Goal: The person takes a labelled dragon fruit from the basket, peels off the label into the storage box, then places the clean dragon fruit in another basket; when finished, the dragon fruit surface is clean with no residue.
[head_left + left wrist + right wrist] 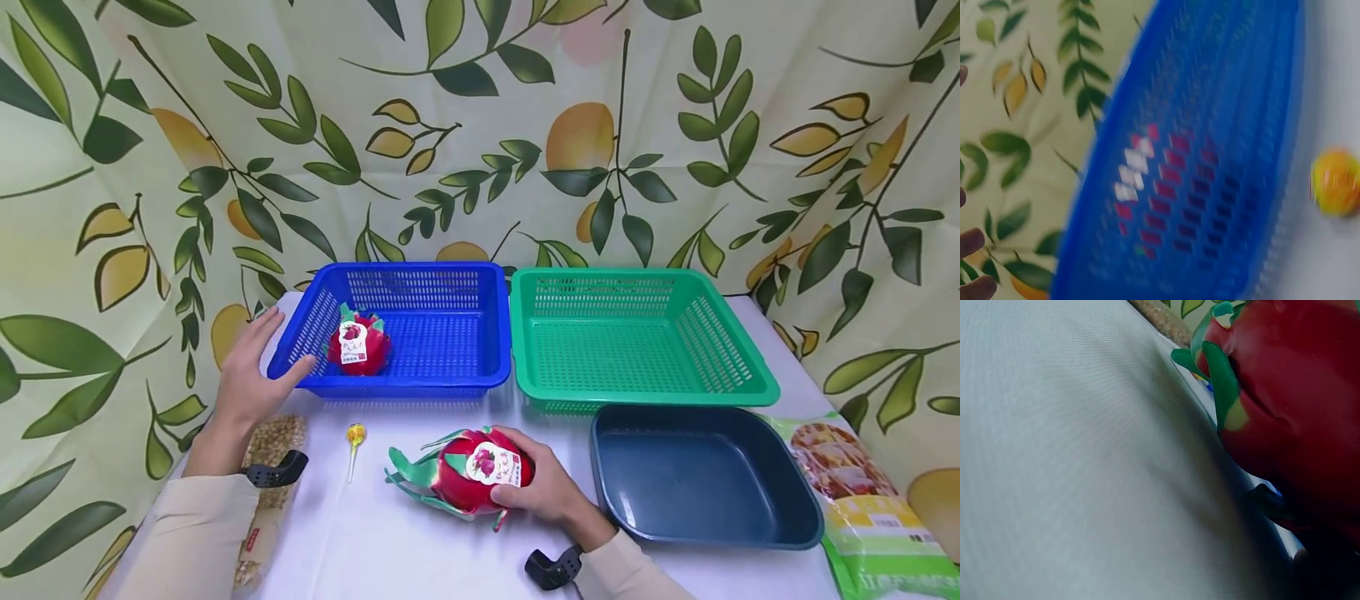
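Observation:
My right hand (551, 485) grips a red dragon fruit (457, 482) with green scales and a white label, over the front middle of the table. That dragon fruit (1297, 406) fills the right side of the right wrist view. Beside the left rim of the blue basket (427, 386) is my left hand (251, 379), its fingers spread and nothing in it. Inside the basket, at its left end, sits another labelled dragon fruit (377, 348). Through the blue mesh (1235, 112) in the left wrist view, its red skin shows, blurred.
A green basket (645, 398) stands right of the blue one, with a dark blue tub (697, 475) before it. A yellow lollipop (356, 434) lies near a long clear pack (273, 433) at left. At far right lies a green-and-white food bag (877, 517).

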`<action>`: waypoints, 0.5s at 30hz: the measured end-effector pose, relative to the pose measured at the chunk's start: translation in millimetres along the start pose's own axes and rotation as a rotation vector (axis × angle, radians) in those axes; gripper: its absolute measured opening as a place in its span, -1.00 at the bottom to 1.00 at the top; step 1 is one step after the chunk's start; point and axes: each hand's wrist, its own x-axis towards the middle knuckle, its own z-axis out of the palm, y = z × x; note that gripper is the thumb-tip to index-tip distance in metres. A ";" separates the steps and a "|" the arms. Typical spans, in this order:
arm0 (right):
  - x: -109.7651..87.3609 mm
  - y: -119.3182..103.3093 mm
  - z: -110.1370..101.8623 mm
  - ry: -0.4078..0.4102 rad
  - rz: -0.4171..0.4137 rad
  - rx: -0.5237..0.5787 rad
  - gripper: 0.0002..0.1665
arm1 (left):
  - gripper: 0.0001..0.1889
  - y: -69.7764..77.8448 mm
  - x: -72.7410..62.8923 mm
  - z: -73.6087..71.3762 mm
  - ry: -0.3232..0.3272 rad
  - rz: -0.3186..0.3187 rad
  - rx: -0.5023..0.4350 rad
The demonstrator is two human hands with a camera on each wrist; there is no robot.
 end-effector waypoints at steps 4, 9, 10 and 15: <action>-0.3 0.7 1.7 -0.012 -0.002 0.011 -0.19 | -0.24 19.9 -13.0 -4.2 0.107 0.150 -0.102; 0.3 2.3 2.5 -0.011 0.030 0.011 -0.20 | -0.24 45.1 -26.4 -2.7 0.088 0.260 -0.225; 0.3 2.5 2.3 -0.009 0.035 0.010 -0.20 | -0.23 50.3 -28.5 -1.1 0.077 0.276 -0.254; 0.0 2.4 -0.7 -0.006 0.012 0.005 -0.20 | -0.15 66.8 -39.7 12.6 -0.013 0.382 -0.416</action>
